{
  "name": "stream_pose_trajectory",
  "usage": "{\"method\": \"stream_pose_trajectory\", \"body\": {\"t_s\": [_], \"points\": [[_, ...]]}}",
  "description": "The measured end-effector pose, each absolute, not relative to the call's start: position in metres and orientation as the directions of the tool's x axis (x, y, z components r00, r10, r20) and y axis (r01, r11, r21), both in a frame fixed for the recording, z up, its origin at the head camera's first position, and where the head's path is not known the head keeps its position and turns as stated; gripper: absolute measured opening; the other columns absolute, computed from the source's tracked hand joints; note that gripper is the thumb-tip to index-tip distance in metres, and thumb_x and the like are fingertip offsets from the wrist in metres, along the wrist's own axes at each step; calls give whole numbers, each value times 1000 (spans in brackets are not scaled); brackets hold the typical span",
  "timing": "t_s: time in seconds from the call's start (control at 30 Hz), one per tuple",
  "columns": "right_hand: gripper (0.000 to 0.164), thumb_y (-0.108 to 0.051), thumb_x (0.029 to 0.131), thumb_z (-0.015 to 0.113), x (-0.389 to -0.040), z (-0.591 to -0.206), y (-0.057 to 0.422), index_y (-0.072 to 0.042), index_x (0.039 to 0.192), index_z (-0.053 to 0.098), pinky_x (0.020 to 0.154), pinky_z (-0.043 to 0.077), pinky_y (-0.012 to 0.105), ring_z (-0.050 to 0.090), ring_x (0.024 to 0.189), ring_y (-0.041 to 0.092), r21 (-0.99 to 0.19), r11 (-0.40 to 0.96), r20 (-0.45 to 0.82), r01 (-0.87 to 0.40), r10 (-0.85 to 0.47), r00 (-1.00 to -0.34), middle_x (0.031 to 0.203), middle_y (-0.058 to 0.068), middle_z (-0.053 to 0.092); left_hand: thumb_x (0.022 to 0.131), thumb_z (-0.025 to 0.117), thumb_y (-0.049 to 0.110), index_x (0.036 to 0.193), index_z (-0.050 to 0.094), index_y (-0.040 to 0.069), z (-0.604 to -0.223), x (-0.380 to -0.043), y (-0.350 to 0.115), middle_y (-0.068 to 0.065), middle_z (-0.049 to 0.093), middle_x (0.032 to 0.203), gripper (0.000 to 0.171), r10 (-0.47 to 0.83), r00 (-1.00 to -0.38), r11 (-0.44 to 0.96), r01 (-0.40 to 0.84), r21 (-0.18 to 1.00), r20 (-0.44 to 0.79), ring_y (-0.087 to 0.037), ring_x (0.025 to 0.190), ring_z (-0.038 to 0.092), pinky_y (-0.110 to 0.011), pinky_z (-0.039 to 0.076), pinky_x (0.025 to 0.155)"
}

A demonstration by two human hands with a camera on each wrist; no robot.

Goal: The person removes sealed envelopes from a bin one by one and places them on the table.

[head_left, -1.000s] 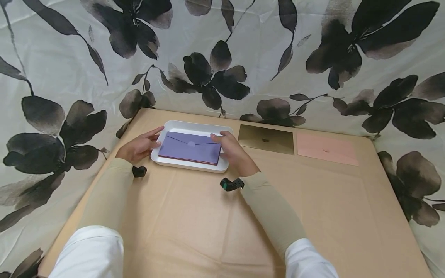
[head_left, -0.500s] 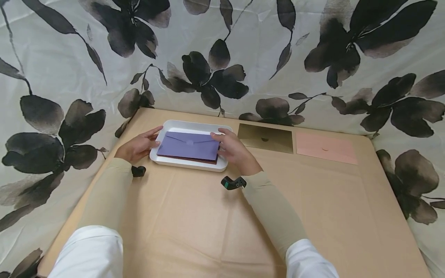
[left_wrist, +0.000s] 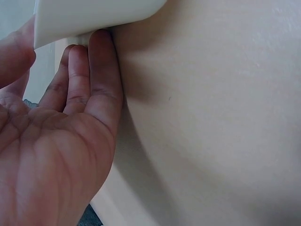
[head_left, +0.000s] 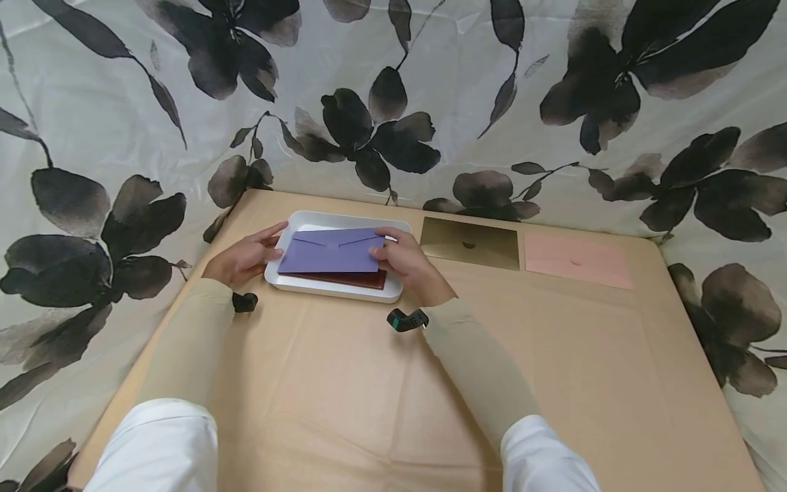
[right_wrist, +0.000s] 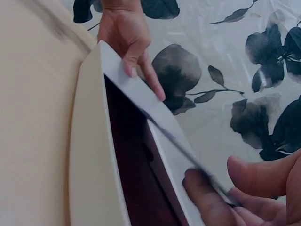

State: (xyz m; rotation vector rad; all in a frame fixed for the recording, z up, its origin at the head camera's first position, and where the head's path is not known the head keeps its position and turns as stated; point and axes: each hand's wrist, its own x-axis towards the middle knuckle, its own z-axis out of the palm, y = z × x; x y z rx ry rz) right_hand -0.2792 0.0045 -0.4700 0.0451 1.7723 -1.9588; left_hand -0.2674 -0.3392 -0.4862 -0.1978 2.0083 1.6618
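Observation:
My right hand (head_left: 410, 265) pinches the right edge of a purple envelope (head_left: 328, 254) between thumb and fingers. Its front edge is raised, and in the right wrist view the envelope (right_wrist: 181, 147) shows nearly edge-on. Beneath it a dark red envelope (head_left: 363, 279) lies in a white tray (head_left: 332, 292), mostly covered. At the tray's left end is my left hand (head_left: 244, 260), holding it with the thumb at the rim. In the left wrist view the fingers (left_wrist: 103, 70) reach under the tray wall (left_wrist: 89, 19).
To the right of the tray, a gold envelope (head_left: 470, 244) and a pink envelope (head_left: 576, 261) lie side by side along the table's back edge. The tan-covered table (head_left: 344, 383) extends toward me. Floral cloth (head_left: 467, 89) hangs behind it.
My right hand has taken hold of the purple envelope and lifted its front edge, uncovering more of the dark red one. The left hand and tray have stayed nearly in place.

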Motion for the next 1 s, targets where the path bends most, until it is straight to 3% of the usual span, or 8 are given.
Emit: {"method": "stream_pose_trajectory", "body": {"t_s": [0.17,0.27,0.33,0.43,0.5,0.63,0.77,1.0], "points": [[55,16,92,61,-280,-481,0,-7,142,62,81,61,27,65,97,16,-943,-29,-313,330,-255,-915,133,11,63,107,44,-1,168,4,36,-488,-269,-336,-13,2,177,82,238,-852,228,-418,880,-466,-36,158,20,-54,23,128],[55,18,89,61,-280,-484,0,-7,138,66,66,54,20,59,82,12,-950,-39,-295,311,-220,-930,110,3,59,107,44,-2,168,4,36,-488,-269,-337,-14,0,177,82,239,-853,224,-416,881,-463,-36,160,15,-54,20,129],[57,19,87,60,-279,-482,1,-7,137,66,61,49,19,56,83,13,-954,-37,-283,297,-213,-935,106,1,56,107,44,-2,168,4,36,-489,-269,-338,-15,-1,177,83,234,-854,228,-416,881,-464,-36,160,14,-55,18,129],[57,20,87,59,-278,-479,2,-7,137,67,58,43,19,56,91,17,-957,-31,-276,288,-209,-938,114,6,60,107,44,-2,168,3,35,-489,-269,-340,-14,-1,177,82,231,-853,230,-420,878,-468,-37,160,15,-55,18,129],[57,20,87,58,-278,-477,3,-7,137,67,58,43,18,57,105,19,-957,-26,-277,288,-205,-939,133,11,61,108,44,-1,168,2,35,-488,-268,-341,-14,-1,177,82,236,-852,230,-419,878,-468,-37,160,16,-55,19,129],[58,21,86,58,-276,-475,10,-7,137,68,61,47,17,56,117,21,-958,-12,-280,286,-180,-943,149,15,57,108,43,-1,168,3,35,-488,-267,-340,-14,-1,177,81,230,-852,232,-422,876,-471,-37,159,18,-56,22,128],[60,20,86,58,-276,-475,17,-10,137,69,66,50,17,55,120,21,-956,12,-293,294,-151,-944,154,13,53,108,43,0,168,4,37,-489,-267,-340,-14,-3,177,80,220,-851,232,-430,872,-478,-38,159,19,-55,23,127],[61,20,87,58,-277,-474,30,-13,137,69,60,48,17,60,115,22,-950,12,-312,313,-135,-940,150,13,59,108,43,1,168,5,36,-490,-268,-340,-13,-4,177,79,223,-849,227,-432,873,-478,-39,160,16,-55,22,127]]}}
